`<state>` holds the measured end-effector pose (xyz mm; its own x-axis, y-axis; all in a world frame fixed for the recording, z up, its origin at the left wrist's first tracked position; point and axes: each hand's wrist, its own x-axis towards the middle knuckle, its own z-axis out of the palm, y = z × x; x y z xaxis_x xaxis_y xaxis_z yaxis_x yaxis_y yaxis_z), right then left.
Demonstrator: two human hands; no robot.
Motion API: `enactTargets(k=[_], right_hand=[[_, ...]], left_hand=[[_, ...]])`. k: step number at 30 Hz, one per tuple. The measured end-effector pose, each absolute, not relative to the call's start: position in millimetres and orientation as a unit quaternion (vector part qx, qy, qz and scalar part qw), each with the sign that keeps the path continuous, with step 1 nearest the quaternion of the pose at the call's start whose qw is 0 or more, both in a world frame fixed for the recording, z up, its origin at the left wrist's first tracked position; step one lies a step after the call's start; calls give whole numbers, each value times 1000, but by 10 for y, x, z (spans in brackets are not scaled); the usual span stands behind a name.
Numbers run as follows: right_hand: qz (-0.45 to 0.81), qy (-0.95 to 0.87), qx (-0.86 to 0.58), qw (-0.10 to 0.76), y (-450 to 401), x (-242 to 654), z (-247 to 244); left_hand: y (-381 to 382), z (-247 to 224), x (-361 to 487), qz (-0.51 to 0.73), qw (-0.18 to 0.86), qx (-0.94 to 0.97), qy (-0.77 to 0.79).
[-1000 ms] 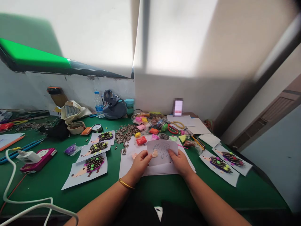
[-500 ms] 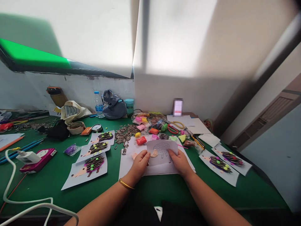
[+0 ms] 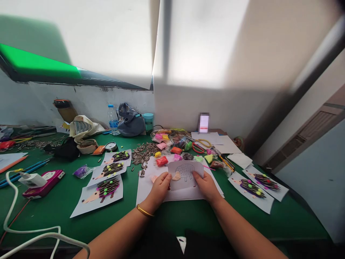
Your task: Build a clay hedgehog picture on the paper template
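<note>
Between both hands I hold a white paper card [image 3: 185,183] with a hedgehog outline drawn on it, tilted up above the table. A patch of peach clay [image 3: 176,176] covers the head part of the drawing. My left hand [image 3: 161,187] pinches the card's left edge, thumb on top. My right hand [image 3: 206,185] grips the right edge in the same way. Beneath the card lie white sheets [image 3: 147,190]. Packets of coloured clay, among them a red one [image 3: 161,160], lie just beyond the card.
Finished seed hedgehog cards lie left [image 3: 91,203] and right [image 3: 250,201]. A pile of sunflower seeds [image 3: 144,154], red-handled scissors [image 3: 198,148] and a phone [image 3: 204,123] are farther back. At left are a magenta power bank [image 3: 50,185] and a white cable [image 3: 35,230].
Almost nothing differs. The card and the fingers of my left hand have shifted very slightly; both hands keep their hold.
</note>
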<state>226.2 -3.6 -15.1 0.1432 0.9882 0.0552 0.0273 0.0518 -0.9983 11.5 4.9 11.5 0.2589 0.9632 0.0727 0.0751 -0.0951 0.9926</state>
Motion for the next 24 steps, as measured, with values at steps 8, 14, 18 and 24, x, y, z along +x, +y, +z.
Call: enactTargets(k=[8,14,18,24], right_hand=[[442,-497,-516,540,-51,2267,-162],[424,-493,-535,540,-46,2262,-132],[419,-487,-539,545,-36,2261,-134],[421,-493,-541,536,-48,2255,-137]], left_hand=[[106,61,146,397,581,577,416],[71,141,121,409,583,571,410],[62,130,116,406,587,579,394],[64,101,137,400,584,586,393]])
